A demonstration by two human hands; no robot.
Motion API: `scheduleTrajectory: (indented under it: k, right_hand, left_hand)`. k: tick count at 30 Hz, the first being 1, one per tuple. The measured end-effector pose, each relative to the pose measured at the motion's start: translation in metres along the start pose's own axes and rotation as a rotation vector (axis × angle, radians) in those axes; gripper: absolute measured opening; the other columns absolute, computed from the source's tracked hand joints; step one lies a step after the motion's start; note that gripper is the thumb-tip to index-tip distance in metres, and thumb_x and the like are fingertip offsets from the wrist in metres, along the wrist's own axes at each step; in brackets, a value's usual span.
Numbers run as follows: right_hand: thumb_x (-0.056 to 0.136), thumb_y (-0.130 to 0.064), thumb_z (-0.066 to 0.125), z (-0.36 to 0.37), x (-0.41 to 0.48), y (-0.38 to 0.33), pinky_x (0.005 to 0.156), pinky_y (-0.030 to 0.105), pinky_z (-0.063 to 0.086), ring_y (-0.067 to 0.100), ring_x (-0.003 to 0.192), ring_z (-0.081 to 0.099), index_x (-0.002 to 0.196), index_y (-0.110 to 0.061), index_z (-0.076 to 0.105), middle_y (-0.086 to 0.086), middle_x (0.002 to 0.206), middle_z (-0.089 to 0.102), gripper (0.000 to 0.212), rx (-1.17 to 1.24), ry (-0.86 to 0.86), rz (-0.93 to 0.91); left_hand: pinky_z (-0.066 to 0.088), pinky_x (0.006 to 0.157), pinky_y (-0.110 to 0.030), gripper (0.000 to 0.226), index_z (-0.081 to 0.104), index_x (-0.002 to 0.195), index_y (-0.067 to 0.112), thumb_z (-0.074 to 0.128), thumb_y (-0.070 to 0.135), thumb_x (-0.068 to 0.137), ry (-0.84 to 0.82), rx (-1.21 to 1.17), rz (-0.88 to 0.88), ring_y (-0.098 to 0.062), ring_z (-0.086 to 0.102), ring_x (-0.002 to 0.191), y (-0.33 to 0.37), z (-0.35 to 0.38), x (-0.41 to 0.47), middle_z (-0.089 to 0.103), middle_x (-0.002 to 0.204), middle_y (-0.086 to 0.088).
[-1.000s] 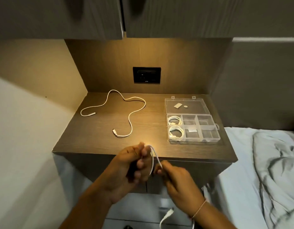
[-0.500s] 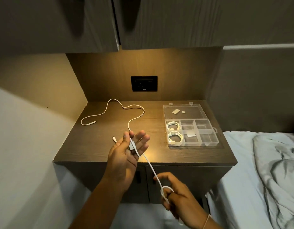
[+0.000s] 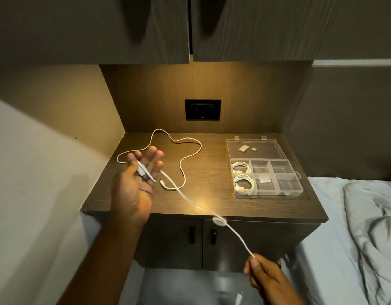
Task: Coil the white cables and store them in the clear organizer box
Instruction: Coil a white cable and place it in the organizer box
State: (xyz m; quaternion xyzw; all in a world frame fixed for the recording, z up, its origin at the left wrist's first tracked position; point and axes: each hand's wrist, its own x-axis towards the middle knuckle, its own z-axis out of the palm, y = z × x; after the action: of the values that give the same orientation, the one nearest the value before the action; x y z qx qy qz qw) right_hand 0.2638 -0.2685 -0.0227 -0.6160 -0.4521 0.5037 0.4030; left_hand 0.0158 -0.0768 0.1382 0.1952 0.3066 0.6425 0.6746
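Observation:
A white cable [image 3: 191,201] stretches taut between my hands, with a small loop in it near the nightstand's front edge. My left hand [image 3: 135,186] is raised over the nightstand, thumb pinning the cable's plug against the palm, fingers spread. My right hand [image 3: 267,280] is low at the front right, pinching the cable; the other plug dangles below it. A second white cable [image 3: 181,164] lies loose in a wavy shape on the nightstand. The clear organizer box [image 3: 276,170] sits open at the right, with two coiled cables [image 3: 243,176] in its left compartments.
The wooden nightstand [image 3: 214,190] has two cupboard doors below. A black wall socket [image 3: 203,110] is in the back panel. Overhead cabinets hang above. A bed with a grey rumpled blanket [image 3: 370,221] is at the right. A wall closes off the left side.
My hands were together at the nightstand's front edge. They have since pulled apart: the left went up and left, the right down and right, drawing the cable straight.

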Motion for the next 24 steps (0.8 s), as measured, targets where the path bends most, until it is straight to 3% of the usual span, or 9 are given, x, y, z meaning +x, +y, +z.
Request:
scheduleTrajectory:
  k: [2,4,7,10,14,16,18,21,24]
  right_hand:
    - [0.09,-0.046,0.047,-0.015,0.002,0.024,0.05,0.022,0.031,0.019,0.051,0.041,0.075,-0.02,0.065,0.004,0.053,0.045,0.035,-0.028,0.027,0.096]
    - [0.095,-0.046,0.047,-0.028,0.003,0.048,0.062,0.015,0.042,0.016,0.065,0.06,0.078,-0.027,0.067,0.006,0.067,0.063,0.033,-0.244,0.057,0.113]
    - [0.099,-0.044,0.045,-0.039,0.01,0.068,0.077,0.001,0.035,0.006,0.082,0.062,0.084,-0.033,0.068,0.006,0.09,0.069,0.029,-0.431,0.024,0.156]
    - [0.095,-0.058,0.038,-0.036,0.011,0.067,0.083,0.014,0.043,0.003,0.091,0.062,0.092,-0.04,0.066,-0.004,0.093,0.067,0.034,-0.605,-0.066,0.206]
    - [0.096,-0.056,0.038,-0.025,-0.002,0.043,0.073,0.02,0.047,0.004,0.078,0.059,0.087,-0.034,0.063,-0.003,0.082,0.06,0.034,-0.64,-0.059,0.021]
    - [0.096,-0.05,0.039,-0.023,-0.006,0.03,0.068,0.025,0.045,0.008,0.065,0.055,0.078,-0.03,0.062,0.006,0.076,0.058,0.036,-0.542,-0.051,-0.057]
    - [0.093,-0.041,0.044,-0.03,-0.007,0.02,0.06,0.029,0.041,0.018,0.058,0.05,0.07,-0.025,0.062,0.012,0.062,0.053,0.034,-0.381,0.026,-0.1]
    - [0.092,-0.033,0.045,-0.053,-0.005,0.007,0.057,0.022,0.037,0.005,0.056,0.046,0.07,-0.018,0.061,0.003,0.057,0.051,0.031,-0.234,0.185,-0.123]
    - [0.096,-0.033,0.043,-0.075,0.003,-0.007,0.051,0.013,0.037,0.001,0.052,0.045,0.069,-0.018,0.059,0.0,0.056,0.054,0.035,-0.168,0.298,-0.13]
  left_hand:
    - [0.061,0.076,-0.033,0.024,0.056,0.099,0.016,0.035,0.025,0.104,0.026,0.024,0.116,-0.025,0.072,0.101,0.019,-0.005,0.008,0.077,0.102,-0.006]
    - [0.06,0.077,-0.031,0.022,0.057,0.101,0.017,0.037,0.025,0.104,0.075,0.056,0.191,-0.024,0.071,0.103,0.031,-0.007,0.012,0.076,0.108,-0.005]
    - [0.06,0.078,-0.031,0.022,0.057,0.109,0.014,0.039,0.025,0.104,0.155,0.021,0.178,-0.022,0.071,0.103,0.032,-0.009,0.012,0.069,0.12,-0.009]
    - [0.057,0.091,-0.037,0.023,0.06,0.113,0.008,0.044,0.02,0.102,0.222,0.038,0.255,-0.023,0.07,0.104,0.022,-0.008,0.01,0.066,0.124,-0.011]
    - [0.056,0.089,-0.025,0.02,0.066,0.108,0.009,0.05,0.017,0.099,0.281,0.768,1.041,-0.014,0.069,0.104,-0.004,-0.007,0.015,0.071,0.115,-0.008]
    - [0.048,0.093,-0.014,0.018,0.065,0.107,0.007,0.052,0.016,0.099,0.066,1.196,1.245,-0.015,0.063,0.115,-0.015,-0.018,0.025,0.068,0.121,-0.009]
    - [0.052,0.089,-0.021,0.022,0.066,0.106,0.003,0.051,0.016,0.098,-0.197,1.624,1.226,-0.02,0.065,0.108,-0.021,-0.041,0.037,0.069,0.119,-0.017]
    - [0.06,0.062,-0.038,0.031,0.068,0.089,0.002,0.044,0.021,0.096,-0.602,1.968,1.118,-0.028,0.067,0.068,-0.023,-0.078,0.042,0.071,0.08,-0.018]
    - [0.059,0.072,-0.038,0.023,0.068,0.099,0.004,0.052,0.022,0.095,-0.901,2.244,0.729,-0.03,0.071,0.08,-0.026,-0.1,0.03,0.073,0.09,-0.016]
